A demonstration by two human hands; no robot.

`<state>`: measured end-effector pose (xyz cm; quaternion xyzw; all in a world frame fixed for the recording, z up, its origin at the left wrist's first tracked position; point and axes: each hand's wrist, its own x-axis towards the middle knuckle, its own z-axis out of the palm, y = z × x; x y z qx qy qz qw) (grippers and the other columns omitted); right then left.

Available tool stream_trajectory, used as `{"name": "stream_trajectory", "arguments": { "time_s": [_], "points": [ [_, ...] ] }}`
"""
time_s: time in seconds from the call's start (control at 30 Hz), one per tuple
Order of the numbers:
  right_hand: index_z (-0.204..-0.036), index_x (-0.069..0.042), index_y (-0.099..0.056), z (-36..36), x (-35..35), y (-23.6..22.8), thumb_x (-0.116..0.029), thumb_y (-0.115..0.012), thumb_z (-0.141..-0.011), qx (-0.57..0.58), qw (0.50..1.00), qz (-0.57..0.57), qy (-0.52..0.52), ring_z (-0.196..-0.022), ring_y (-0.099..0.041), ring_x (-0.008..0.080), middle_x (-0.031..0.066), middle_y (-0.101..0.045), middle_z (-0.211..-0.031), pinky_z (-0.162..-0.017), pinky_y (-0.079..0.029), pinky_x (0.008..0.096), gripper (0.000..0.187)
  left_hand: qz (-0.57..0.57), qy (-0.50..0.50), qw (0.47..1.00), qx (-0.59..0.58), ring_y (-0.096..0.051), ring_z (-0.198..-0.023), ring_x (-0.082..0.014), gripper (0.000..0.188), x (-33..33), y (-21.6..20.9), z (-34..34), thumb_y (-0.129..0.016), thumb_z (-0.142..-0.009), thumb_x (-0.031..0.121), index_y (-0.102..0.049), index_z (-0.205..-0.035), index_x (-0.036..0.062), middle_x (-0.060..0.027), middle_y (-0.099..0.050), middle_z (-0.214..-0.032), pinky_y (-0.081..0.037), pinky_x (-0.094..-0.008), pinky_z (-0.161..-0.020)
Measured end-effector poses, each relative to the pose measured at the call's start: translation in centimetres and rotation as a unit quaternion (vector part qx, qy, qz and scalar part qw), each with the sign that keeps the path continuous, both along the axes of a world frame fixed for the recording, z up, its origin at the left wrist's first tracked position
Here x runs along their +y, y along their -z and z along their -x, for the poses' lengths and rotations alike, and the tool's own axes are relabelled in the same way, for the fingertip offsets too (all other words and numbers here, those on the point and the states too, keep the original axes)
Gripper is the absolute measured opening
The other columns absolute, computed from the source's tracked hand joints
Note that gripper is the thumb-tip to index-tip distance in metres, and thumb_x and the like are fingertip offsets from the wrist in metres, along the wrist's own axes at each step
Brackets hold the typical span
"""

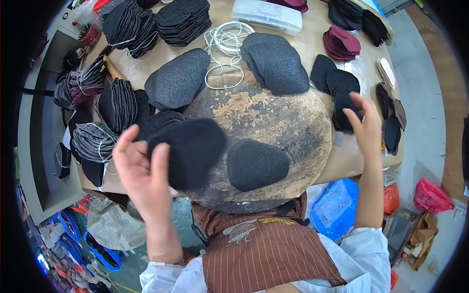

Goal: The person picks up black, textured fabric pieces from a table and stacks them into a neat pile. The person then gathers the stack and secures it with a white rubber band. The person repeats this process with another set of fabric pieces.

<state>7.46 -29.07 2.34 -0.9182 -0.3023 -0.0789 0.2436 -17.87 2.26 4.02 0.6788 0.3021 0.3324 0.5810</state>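
My left hand [144, 168] holds a black rounded fabric piece [193, 154] between thumb and fingers, tilted above the left edge of a worn round wooden block [298, 129]; the piece is a little blurred. On the block lies a short stack of black textured pads [258, 165] with a rounded-triangle outline. My right hand [364, 117] is at the right, thumb and fingers apart around the edge of a row of black pieces [344, 80]; whether it touches them I cannot tell. Larger grey-black sheets [178, 78] and overlapping pads [276, 61] rest at the block's far edge.
White cord [224, 68] lies coiled behind the block. Tied bundles of black and grey pieces [93, 139] crowd the left side. A clear plastic box [267, 15] sits at the back, and a maroon stack [342, 43] back right. Below the table stands a blue bin [336, 207].
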Motion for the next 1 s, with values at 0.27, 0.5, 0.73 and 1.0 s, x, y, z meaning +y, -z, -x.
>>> {"name": "stream_trajectory", "arguments": {
  "time_s": [0.27, 0.5, 0.73, 1.0],
  "points": [
    [-0.112, 0.0, -0.057, -0.6, -0.7, 1.8, -0.015, -0.072, -0.078, -0.126, 0.977, 0.15, 0.083, -0.102, -0.056, 0.0346, 0.0175, -0.056, -0.11, -0.086, -0.045, 0.0397, 0.039, -0.402, 0.247, 0.853, 0.224, -0.036, -0.131, -0.0355, 0.059, -7.6, 2.3, 4.0, -0.075, -0.073, 0.031, -0.056, -0.124, 0.0084, -0.0236, -0.037, -0.142, -0.022, -0.0529, -0.106],
    [-0.091, -0.003, -0.053, 6.3, 3.1, -5.3, -0.001, -0.067, -0.082, 0.237, 0.956, -0.172, -0.003, -0.081, -0.055, 0.0084, -0.0002, -0.056, -0.085, -0.072, -0.044, 0.023, 0.017, -0.346, 0.319, 0.853, 0.224, -0.035, -0.128, -0.0422, 0.082, -10.5, 5.3, 5.6, -0.076, -0.072, 0.039, -0.042, -0.137, 0.0032, -0.0319, -0.029, -0.141, -0.028, -0.0567, -0.101],
    [-0.092, -0.003, -0.051, 11.1, 8.3, 0.8, -0.003, -0.073, -0.079, 0.5, 0.844, -0.161, -0.11, -0.083, -0.05, 0.0037, -0.0032, -0.053, -0.084, -0.074, -0.043, 0.0202, 0.025, -0.351, 0.333, 0.849, 0.212, -0.039, -0.126, -0.0401, 0.073, -9.2, 5.1, 6.1, -0.077, -0.072, 0.033, -0.047, -0.132, 0.0036, -0.03, -0.034, -0.137, -0.032, -0.0528, -0.101],
    [-0.092, -0.001, -0.053, 11.8, 8.7, 2.4, -0.005, -0.074, -0.079, 0.472, 0.866, -0.141, -0.081, -0.077, -0.055, 0.0059, 0.0016, -0.059, -0.08, -0.07, -0.047, 0.023, 0.024, -0.331, 0.329, 0.86, 0.205, -0.043, -0.125, -0.0362, 0.068, -8.8, 5.3, 6.5, -0.077, -0.072, 0.03, -0.049, -0.127, 0.0024, -0.0254, -0.039, -0.136, -0.031, -0.0503, -0.102]
  ]
}}
